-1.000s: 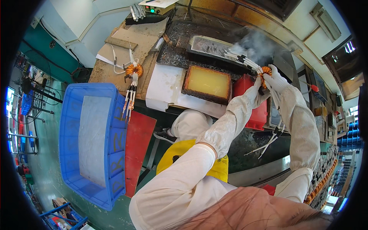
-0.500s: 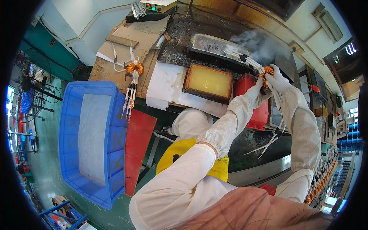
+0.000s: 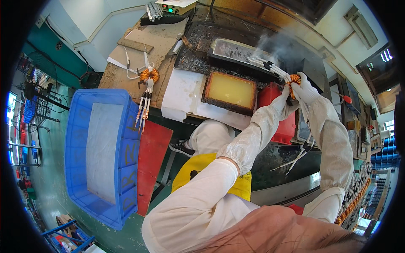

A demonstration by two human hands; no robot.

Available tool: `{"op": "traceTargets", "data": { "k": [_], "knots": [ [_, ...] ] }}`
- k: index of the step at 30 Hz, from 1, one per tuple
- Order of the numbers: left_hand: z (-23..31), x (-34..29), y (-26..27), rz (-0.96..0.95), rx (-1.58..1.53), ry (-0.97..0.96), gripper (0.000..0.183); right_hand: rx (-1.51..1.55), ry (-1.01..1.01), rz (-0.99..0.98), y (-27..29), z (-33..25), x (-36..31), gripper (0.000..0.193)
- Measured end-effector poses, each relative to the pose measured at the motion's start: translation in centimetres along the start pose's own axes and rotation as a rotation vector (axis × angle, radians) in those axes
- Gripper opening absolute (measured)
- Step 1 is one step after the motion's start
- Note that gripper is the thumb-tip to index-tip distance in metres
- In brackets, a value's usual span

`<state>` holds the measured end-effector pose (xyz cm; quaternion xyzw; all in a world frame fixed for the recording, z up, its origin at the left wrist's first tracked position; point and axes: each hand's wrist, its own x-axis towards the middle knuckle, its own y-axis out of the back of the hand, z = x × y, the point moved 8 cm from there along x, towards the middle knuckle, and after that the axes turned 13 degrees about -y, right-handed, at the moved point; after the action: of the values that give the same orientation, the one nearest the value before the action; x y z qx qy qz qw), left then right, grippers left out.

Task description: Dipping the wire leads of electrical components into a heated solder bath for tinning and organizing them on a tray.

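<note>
Both my gloved hands are at a copper-wound toroidal coil (image 3: 294, 80) on the far right of the bench. My left hand (image 3: 283, 101) grips its near left side, and my right hand (image 3: 306, 90) pinches its right side. White-sleeved leads (image 3: 270, 66) run from the coil to the upper left, their tips at the right end of a long metal trough (image 3: 240, 50) with a silvery, dark-specked surface. Smoke rises there, and whether the tips are under the surface is hard to see. More leads (image 3: 300, 157) hang below my hands.
A rusty-rimmed tray of yellowish liquid (image 3: 231, 89) sits before the trough, beside a red container (image 3: 283, 126). Another toroidal coil (image 3: 149, 76) with bare copper lead ends lies at the bench's left edge. A blue bin (image 3: 126, 168) stands below it, next to a red board (image 3: 155, 158).
My hands and the coil stay nearly in place. The smoke has thinned and shifted its shape, and the hanging leads have swung slightly.
</note>
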<state>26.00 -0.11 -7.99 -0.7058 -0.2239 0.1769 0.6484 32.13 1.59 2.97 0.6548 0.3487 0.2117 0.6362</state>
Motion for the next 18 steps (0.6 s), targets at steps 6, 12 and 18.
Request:
{"op": "traceTargets", "data": {
  "k": [6, 12, 18],
  "knots": [
    [-0.01, -0.18, -0.24, 0.018, 0.022, 0.01, 0.049, 0.007, -0.009, -0.021, -0.11, 0.24, 0.03, 0.073],
    [0.1, -0.35, -0.47, 0.002, 0.039, 0.002, 0.049, 0.017, 0.008, -0.013, -0.14, 0.05, -0.08, 0.074],
    [-0.14, -0.11, -0.15, -0.014, -0.016, 0.031, 0.052, -0.015, -0.005, 0.007, 0.01, -0.44, -0.57, 0.074]
  ]
}}
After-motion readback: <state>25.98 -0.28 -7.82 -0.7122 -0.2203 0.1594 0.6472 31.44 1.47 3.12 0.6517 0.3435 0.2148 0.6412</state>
